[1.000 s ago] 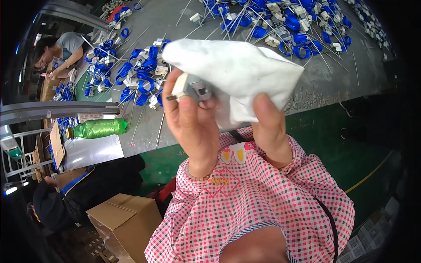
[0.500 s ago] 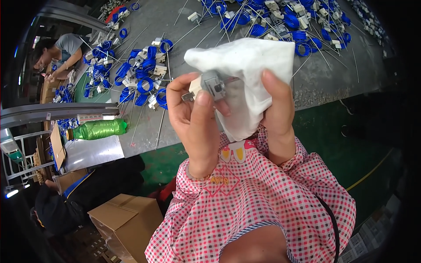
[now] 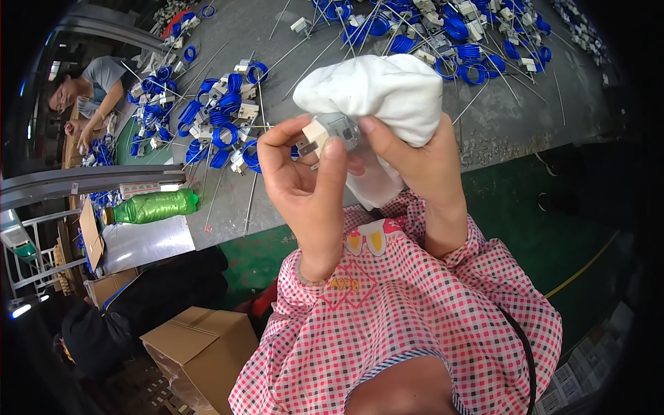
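My left hand (image 3: 304, 190) pinches a small thermostat body (image 3: 342, 129) between thumb and fingers, in front of my chest. Its base is cream plastic with metal terminals, and a grey metal casing faces right. A white cloth (image 3: 377, 83) is bunched in my right hand (image 3: 432, 162), whose thumb presses it close to the metal casing. One part of the cloth stands up above the thermostat and another hangs below it. Most of my right fingers are hidden behind the cloth. Whether a tube runs from the thermostat is also hidden.
Heaps of thermostats with blue coiled tubes (image 3: 228, 114) and thin metal rods lie across the grey table (image 3: 290, 69). On its left lies a green bottle (image 3: 155, 206). Cardboard boxes (image 3: 200, 346) stand below left. A co-worker (image 3: 97, 93) sits at the far left.
The cloth has been gathered up from a flatter spread into a bunch. My right hand has moved left, its thumb now against the metal casing. The co-worker's hand has shifted lower.
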The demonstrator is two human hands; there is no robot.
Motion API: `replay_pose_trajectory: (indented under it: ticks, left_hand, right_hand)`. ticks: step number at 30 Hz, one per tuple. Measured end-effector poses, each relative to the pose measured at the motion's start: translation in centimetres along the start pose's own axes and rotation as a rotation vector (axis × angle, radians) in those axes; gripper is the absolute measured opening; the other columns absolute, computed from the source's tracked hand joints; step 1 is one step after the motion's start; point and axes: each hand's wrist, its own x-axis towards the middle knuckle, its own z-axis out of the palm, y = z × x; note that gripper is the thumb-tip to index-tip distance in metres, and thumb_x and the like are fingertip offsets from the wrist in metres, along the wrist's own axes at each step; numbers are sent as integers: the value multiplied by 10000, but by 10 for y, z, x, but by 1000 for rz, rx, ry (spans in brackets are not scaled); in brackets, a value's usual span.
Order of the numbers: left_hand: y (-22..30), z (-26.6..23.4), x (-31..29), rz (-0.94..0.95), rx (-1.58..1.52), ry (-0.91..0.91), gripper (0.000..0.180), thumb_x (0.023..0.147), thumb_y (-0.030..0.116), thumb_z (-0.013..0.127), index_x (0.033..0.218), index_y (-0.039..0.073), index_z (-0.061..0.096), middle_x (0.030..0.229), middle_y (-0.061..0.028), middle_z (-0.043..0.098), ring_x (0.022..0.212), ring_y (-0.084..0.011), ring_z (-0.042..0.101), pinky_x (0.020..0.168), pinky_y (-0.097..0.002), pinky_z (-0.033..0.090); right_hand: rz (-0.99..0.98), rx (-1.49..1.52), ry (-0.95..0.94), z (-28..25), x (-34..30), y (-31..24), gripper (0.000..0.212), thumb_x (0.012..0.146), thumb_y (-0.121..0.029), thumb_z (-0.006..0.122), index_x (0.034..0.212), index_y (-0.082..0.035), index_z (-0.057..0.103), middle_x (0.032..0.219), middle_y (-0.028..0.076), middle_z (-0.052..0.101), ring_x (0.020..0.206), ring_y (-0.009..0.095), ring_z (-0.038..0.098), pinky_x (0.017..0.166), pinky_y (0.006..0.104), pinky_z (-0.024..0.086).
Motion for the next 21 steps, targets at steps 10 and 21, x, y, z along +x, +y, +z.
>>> replay_pose_trajectory:
  ticks: [10,21]
  left_hand:
    - [-1,-1,1,-26,37,-2,280,779,137,533,987,-16,425,748,-96,538,544,-121,509,501,-224,415]
    - [2,-6,0,-116,-101,-35,321,747,27,550,1011,-19,374,922,-123,447,566,-132,532,507,-228,423]
  right_hand:
    - [-19,-182,50,0,0,3,255,727,-44,572,965,32,520,824,27,578,735,71,528,624,201,419]
    - [5,164,23,3,3,7,460,709,-9,579,1124,14,383,1017,59,501,927,99,468,793,234,374]
